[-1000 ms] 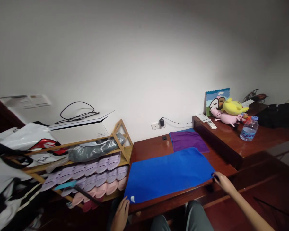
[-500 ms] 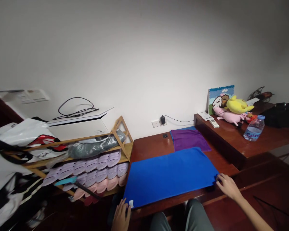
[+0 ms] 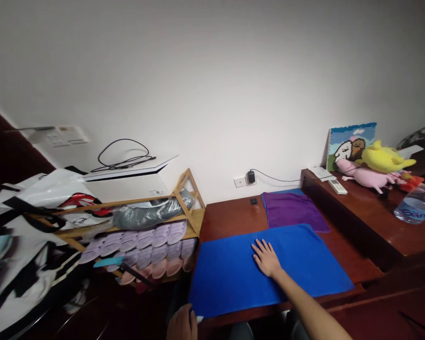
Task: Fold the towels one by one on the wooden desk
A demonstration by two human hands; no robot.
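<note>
A blue cloth [image 3: 230, 269] is spread out flat on the brown wooden desk, its near edge along the front of the tabletop. My right hand [image 3: 267, 260] lies palm down on the middle of it, fingers spread. At the near left corner, beside a small white label [image 3: 199, 319], my left hand [image 3: 182, 325] is closed on the cloth's edge; its lower part is cut off by the frame. Behind the blue cloth lies a purple cloth [image 3: 293, 210], with another blue piece showing under its far edge.
To the left stands a wooden rack [image 3: 197, 219] with several lilac and pink slippers [image 3: 141, 238]. On the raised desk section at right are plush toys [image 3: 386, 158], a remote [image 3: 338, 186] and a water bottle [image 3: 416, 205]. A charger [image 3: 250, 176] is plugged into the wall.
My right hand has moved from the cloth's near right corner to its middle and now lies flat. My left hand has stayed by the left corner, its fingers more closed. The view has turned left.
</note>
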